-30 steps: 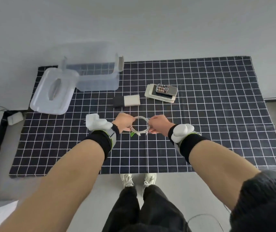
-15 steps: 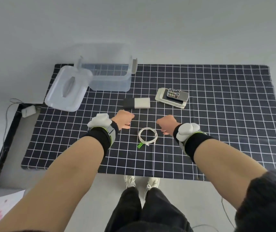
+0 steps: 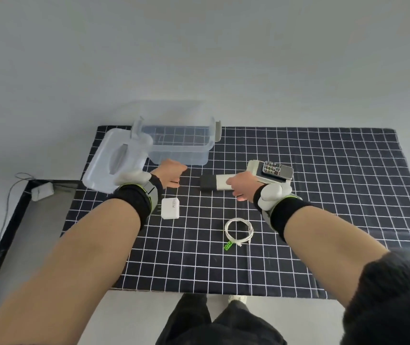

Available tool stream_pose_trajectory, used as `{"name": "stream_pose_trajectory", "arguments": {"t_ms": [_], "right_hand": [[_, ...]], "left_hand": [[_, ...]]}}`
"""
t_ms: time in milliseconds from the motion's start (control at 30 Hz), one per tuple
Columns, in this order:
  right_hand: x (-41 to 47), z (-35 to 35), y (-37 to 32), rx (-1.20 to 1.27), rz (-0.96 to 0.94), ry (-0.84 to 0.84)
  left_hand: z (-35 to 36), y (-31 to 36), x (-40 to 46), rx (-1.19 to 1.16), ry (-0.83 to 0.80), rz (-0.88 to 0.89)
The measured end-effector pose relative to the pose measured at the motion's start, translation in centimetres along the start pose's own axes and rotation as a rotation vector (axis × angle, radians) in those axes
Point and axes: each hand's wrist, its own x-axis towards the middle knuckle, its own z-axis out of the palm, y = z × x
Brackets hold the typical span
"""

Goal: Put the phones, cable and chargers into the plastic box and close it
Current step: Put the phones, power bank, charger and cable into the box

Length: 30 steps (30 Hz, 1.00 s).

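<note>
Lid (image 3: 110,161): off, lying at the far left and leaning against the box's left end; judged set aside so the opening stays free.
Plastic box (image 3: 177,145): clear, open, at the far left of the checked mat (image 3: 323,195); nothing seen inside yet.
Left hand (image 3: 170,174): fingers curled loosely together, holding nothing, just in front of the box.
White charger (image 3: 170,208): flat on the mat beside the left wrist, prongs toward the arm; grey print on its top face, too small to read reliably.
Black-and-white charger (image 3: 215,185): lying on its side mid-mat; the right hand's fingertips are at its white end.
Cable (image 3: 238,230): coiled in a neat ring nearest the person, so it should lift as one piece; green tag with lettering, unreadable.
Right hand (image 3: 242,186): fingers drawn together near the charger; firm grip or only touch, cannot tell.
Phones (image 3: 272,171): stacked, keypad phone on a pale slab; key digits visible, no brand legible.
</note>
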Motion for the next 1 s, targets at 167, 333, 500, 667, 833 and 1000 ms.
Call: {"name": "stream_pose_trajectory", "arguments": {"t_ms": [167, 333, 500, 667, 833, 1000], "right_hand": [[1.0, -0.3, 0.0, 0.0, 0.02, 0.039], [2.5, -3.9, 2.6, -0.036, 0.082, 0.148], [4.2, -10.1, 5.8, 0.02, 0.197, 0.413], [6.0, -13.1, 7.4, -0.176, 0.136, 0.441], [9.0, -14.0, 9.4, -0.58, 0.017, 0.204], [10.4, -13.5, 10.3, -0.731, -0.14, 0.292]], "left_hand": [[0.5, 2.3, 1.4, 0.108, -0.044, 0.056], [5.8, 5.3, 3.1, 0.323, -0.192, 0.141], [14.2, 8.9, 5.9, 0.746, -0.204, 0.444], [19.7, 9.5, 9.0, 1.077, -0.235, 0.643], [23.9, 8.7, 12.1, 1.392, -0.236, 0.737], [24.9, 8.2, 13.7, 1.439, -0.172, 0.827]]}}
